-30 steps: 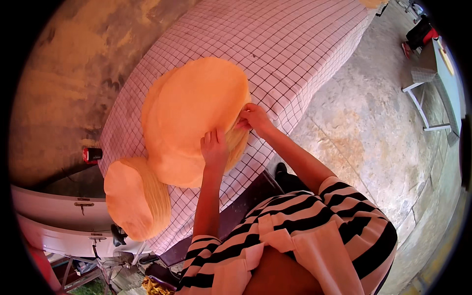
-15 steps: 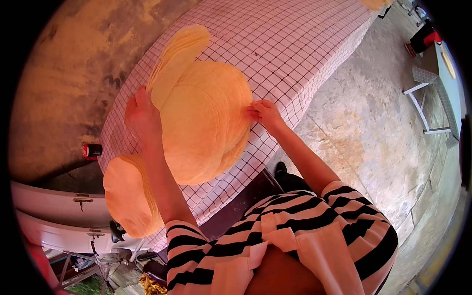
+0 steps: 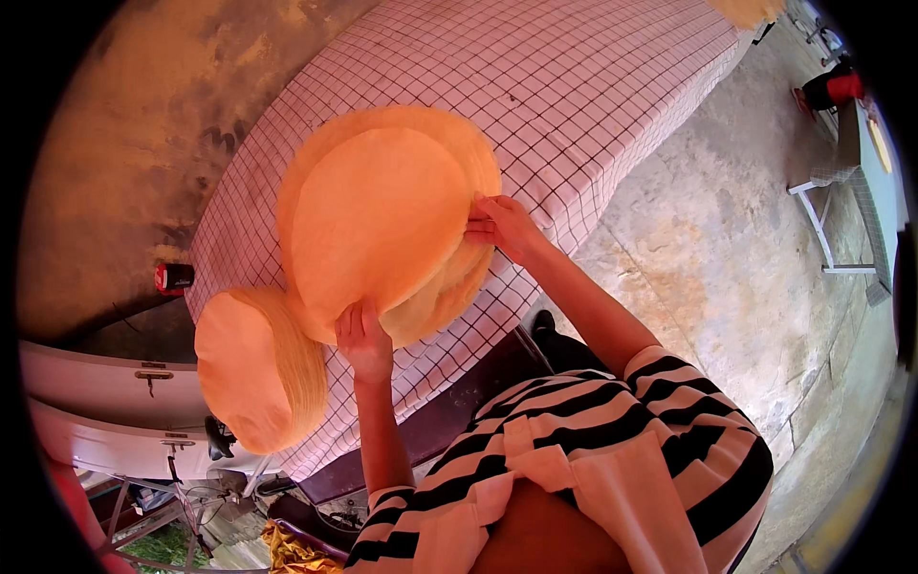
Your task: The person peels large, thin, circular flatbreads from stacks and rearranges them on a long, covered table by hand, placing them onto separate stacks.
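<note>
A pile of thin, round, yellow-orange sheets (image 3: 373, 201), like flatbreads, lies on a checked tablecloth (image 3: 574, 86). At the near edge of the upper sheets, my left hand (image 3: 365, 344) is closed, fingers and thumb pinching the rim. My right hand (image 3: 502, 230) pinches the right rim of the same sheets, fingertips pressed together. Those upper sheets sit off-centre over the wider ones below, whose edges show at the far side and lower right. How many sheets each hand grips cannot be told. Left of my left forearm stands a thick second stack of round sheets (image 3: 253, 373).
A red-and-black can (image 3: 174, 278) stands beyond the table's left edge. White panels with latches (image 3: 124, 402) are at the lower left. More yellow sheets (image 3: 746, 11) lie at the table's far end. Another table (image 3: 865, 191) and a person in red (image 3: 834, 91) are at right.
My left hand has come from the pile's far left rim to its near rim. The sheets that were raised and folded at the far left now lie flat. My right hand stays at the right rim.
</note>
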Tool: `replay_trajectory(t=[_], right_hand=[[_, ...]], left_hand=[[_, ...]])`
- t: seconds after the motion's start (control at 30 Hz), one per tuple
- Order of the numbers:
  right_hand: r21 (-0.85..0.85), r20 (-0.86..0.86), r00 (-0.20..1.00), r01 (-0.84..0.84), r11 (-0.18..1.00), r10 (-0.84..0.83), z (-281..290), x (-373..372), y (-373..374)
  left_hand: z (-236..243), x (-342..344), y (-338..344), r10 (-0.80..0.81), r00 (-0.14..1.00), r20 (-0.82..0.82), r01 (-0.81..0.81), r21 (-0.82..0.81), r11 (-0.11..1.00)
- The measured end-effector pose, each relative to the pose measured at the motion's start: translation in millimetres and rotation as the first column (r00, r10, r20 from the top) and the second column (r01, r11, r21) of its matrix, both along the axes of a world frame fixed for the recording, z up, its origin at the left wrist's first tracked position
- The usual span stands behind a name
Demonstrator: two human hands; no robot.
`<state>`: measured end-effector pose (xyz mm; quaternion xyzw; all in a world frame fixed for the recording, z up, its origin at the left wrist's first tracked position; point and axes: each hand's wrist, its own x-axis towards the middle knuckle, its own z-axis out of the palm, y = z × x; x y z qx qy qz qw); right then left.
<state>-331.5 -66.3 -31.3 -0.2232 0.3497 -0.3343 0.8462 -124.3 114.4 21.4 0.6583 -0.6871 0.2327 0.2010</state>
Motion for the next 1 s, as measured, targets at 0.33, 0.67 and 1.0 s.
replay_trajectory(t=[0.33,0.67,1.0], right_hand=[[-0.272,-0.108,0.975,0.16,0.949,-0.196,-18.9,13.5,12.3],[0.02,-0.247,0.96,0.143,0.99,-0.133,3.2,-42.2,78.3],[-0.389,-0.726,0.662,-0.173,0.905,-0.186,-10.2,1.4,45.4]], left_hand=[[-11.6,-53.0,21.5,-0.086,0.994,-0.072,0.092,0.082,0.992],[-74.2,-22.4,66.7,0.243,0.152,-0.958,-0.376,0.171,0.911],[-94.6,21.4,63.1,0.012,-0.284,-0.959,-0.388,0.126,0.913]])
